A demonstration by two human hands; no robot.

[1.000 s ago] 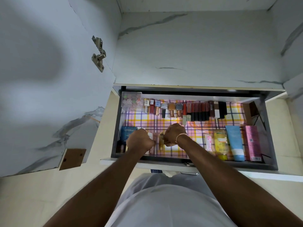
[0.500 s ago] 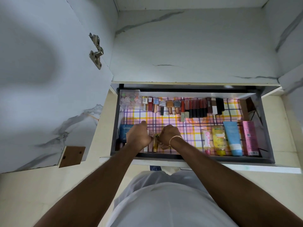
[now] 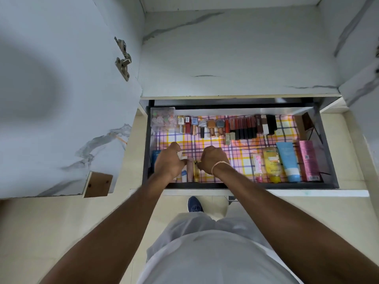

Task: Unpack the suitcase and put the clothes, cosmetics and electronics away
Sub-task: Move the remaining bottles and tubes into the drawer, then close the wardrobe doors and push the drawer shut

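Both hands work in the open drawer, front-left corner. Left hand rests curled over small tubes; right hand pinches a gold tube beside them (grip partly hidden). Lipsticks line the back; blue tube lies front-right.

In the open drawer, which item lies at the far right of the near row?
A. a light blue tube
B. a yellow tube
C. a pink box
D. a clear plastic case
C: the pink box lies closest to the right wall of the drawer, with the light blue tube just left of it and the yellow tube further left.
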